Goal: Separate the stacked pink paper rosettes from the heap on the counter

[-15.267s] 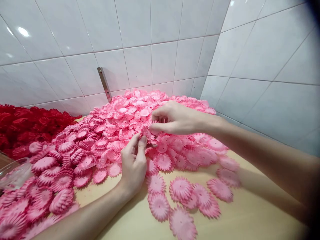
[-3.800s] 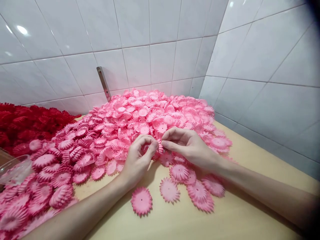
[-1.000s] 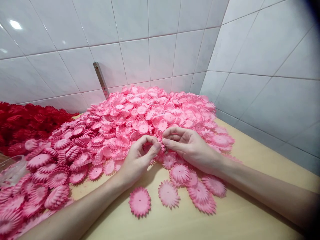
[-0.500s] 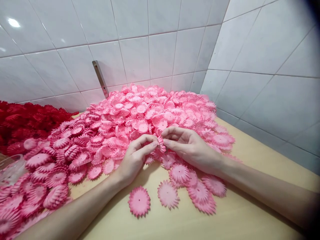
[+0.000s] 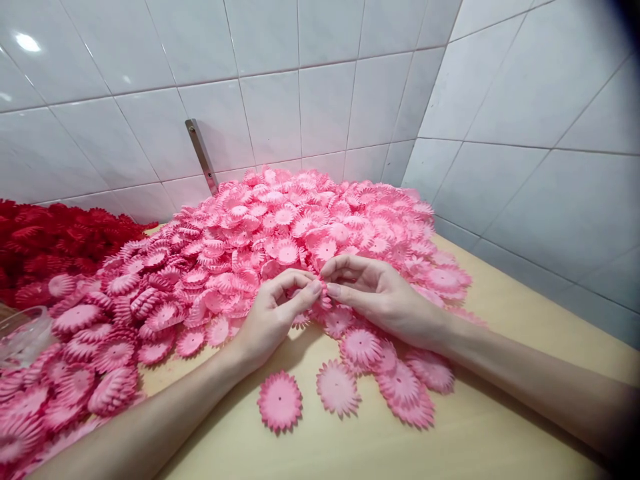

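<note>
My left hand [image 5: 283, 310] and my right hand [image 5: 379, 293] meet in front of the pink heap, thumb and fingertips pinched on each. Between them is a small pink petal piece [image 5: 323, 288], folded or bunched up and mostly covered by the fingertips. Both hands grip it from opposite sides. Behind and beneath the hands spreads a large heap of pink scalloped petal discs [image 5: 287, 252], many with a small centre hole. Nearer to me, one darker pink disc [image 5: 280, 401] and a paler disc [image 5: 338, 387] lie flat on the table.
A pale wooden table [image 5: 360, 447] stands in a corner of white tiled walls [image 5: 273, 100]. Red petal discs [image 5: 55, 240] are piled at the far left, and a clear plastic cup [image 5: 25, 333] sits below them. A metal strip [image 5: 201, 155] is fixed to the wall.
My left thumb and fingertips have closed in toward the right, over the pink petal piece, which shows less now. My right hand has barely moved.
</note>
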Motion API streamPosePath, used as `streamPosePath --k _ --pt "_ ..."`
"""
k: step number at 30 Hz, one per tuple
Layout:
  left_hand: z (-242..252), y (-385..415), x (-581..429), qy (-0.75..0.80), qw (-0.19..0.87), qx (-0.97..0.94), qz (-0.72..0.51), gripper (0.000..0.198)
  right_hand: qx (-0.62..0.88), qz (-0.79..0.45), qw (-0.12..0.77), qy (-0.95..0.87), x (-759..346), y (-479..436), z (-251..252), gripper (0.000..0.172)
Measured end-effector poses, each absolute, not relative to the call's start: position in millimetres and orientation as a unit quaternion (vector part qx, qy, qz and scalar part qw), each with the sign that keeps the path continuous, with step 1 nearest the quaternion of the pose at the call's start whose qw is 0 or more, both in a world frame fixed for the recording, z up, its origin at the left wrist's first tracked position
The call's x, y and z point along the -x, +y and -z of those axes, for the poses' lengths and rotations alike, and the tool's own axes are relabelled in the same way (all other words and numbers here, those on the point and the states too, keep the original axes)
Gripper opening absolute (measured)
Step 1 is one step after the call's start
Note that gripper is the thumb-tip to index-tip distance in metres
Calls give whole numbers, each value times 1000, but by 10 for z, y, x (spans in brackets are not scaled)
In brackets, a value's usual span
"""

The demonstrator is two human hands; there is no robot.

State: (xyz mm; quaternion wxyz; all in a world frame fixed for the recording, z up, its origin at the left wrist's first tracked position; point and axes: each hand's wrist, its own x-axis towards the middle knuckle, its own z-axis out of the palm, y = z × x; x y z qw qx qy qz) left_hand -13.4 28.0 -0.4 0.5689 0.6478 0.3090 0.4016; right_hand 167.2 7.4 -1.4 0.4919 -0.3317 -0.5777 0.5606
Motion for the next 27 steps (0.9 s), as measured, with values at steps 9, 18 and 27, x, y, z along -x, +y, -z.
streamPosePath --k 9,18,27 --pt "56 314 153 295 610 -618 -399 16 322 -576 511 -551 -1672 75 9 15" --pt "-28 240 116 341 496 -683 -414 14 357 -565 516 -535 -1659 70 -17 28" --pt "114 324 135 396 435 -568 -576 13 374 -576 596 -416 -1719 155 -31 25"
